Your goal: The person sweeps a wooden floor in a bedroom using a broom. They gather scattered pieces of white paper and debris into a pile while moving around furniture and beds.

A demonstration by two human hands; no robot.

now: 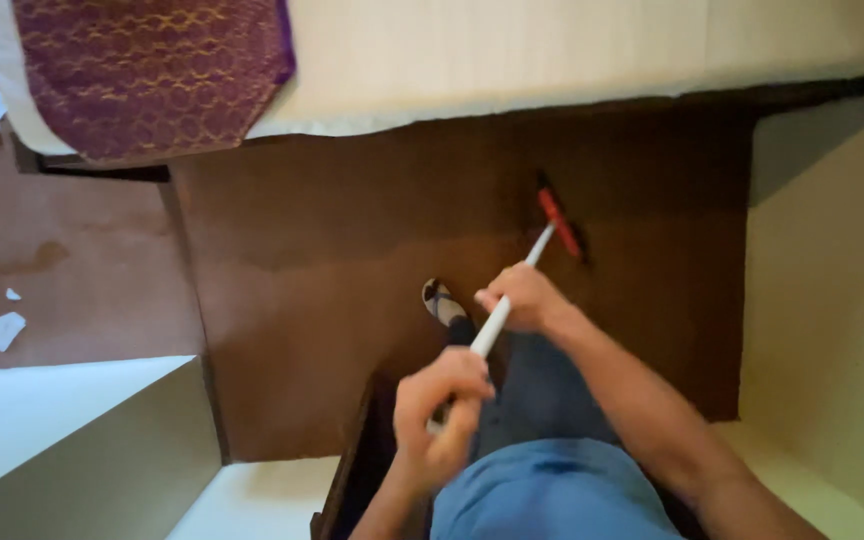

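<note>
Both hands hold a broom w/ a long white stick [500, 315]. The left hand [439, 415] is the near one, low on the stick, close to the body. Its fingers are wrapped tight round the stick end. The right hand [517, 300] is farther out, also closed round the stick, abt the middle.

The stick runs from near-left up to far-right. It points away from the person, down to the floor. At the far end sits the red brush head [560, 222], on the brown carpet [352, 250], just past the right hand and a bit to the right. So the right hand is the closer one to the brush head.

A foot in a shoe [442, 300] is just left of the stick. The bed [552, 60] lies far off. White paper bits [4, 330] lie well apart, at far left.
</note>
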